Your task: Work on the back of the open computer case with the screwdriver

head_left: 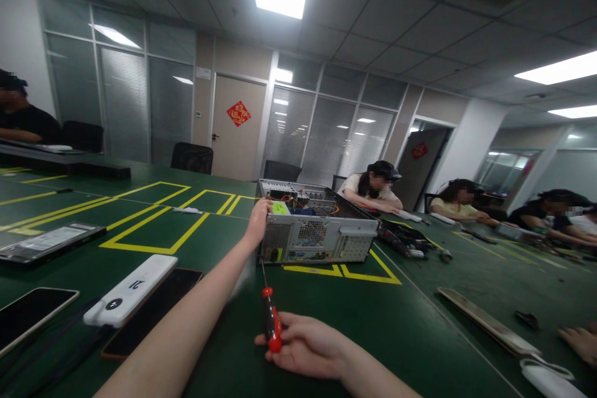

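An opened computer case (321, 239) lies on the green table with its metal back panel facing me. My left hand (257, 222) grips its left rear corner, the fingers over the top edge beside a bright yellow-green label (280, 208). Below it my right hand (308, 345) holds a red and black screwdriver (270, 320) by its handle. The thin shaft points up toward the lower left corner of the back panel. Whether its tip touches a screw cannot be made out. Wires and components show inside the case.
To the left lie a white power bank (135, 292) with cables, a dark phone (158, 308), another phone (32, 317) and a hard drive (51, 242). A black tool bundle (403, 237) and a long flat bar (487, 321) are on the right. Several people sit around the tables.
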Available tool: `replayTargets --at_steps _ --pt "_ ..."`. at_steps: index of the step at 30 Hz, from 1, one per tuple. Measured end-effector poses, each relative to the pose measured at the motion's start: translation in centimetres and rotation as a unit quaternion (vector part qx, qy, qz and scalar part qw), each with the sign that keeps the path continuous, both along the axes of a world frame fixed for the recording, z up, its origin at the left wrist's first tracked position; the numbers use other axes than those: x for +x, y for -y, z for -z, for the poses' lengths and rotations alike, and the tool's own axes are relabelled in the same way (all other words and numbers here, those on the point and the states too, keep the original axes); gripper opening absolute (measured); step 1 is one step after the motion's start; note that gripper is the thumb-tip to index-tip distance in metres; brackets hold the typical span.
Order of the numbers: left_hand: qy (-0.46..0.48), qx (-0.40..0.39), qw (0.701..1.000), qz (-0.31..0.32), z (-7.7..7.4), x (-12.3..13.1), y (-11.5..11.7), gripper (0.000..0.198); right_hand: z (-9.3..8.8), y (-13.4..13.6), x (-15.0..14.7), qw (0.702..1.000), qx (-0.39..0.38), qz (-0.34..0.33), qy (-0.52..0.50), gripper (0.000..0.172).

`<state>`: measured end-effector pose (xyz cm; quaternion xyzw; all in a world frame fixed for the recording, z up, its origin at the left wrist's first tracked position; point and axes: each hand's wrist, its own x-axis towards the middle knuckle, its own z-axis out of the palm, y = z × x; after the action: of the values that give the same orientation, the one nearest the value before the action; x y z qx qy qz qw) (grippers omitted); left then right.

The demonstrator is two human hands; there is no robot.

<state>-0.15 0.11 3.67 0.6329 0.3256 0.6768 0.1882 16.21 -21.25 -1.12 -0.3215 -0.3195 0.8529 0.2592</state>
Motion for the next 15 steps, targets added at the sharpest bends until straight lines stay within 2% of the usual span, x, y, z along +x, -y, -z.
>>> replayTargets --at_steps 6,9,15 --pt "-0.011 -0.004 1.0 0.001 -0.11 -0.11 0.13 0.034 0.14 -0.19 0.0 1.0 0.016 0.021 0.002 0.044" --pt "-0.016 0.006 1.0 0.005 -0.09 -0.21 0.1 0.035 0.35 -0.42 0.12 0.999 -0.005 0.043 -0.008 0.041" --pt "-0.018 0.015 1.0 -0.003 -0.01 -0.26 0.06 0.036 0.26 -0.65 0.35 0.994 -0.068 0.079 0.029 0.015"
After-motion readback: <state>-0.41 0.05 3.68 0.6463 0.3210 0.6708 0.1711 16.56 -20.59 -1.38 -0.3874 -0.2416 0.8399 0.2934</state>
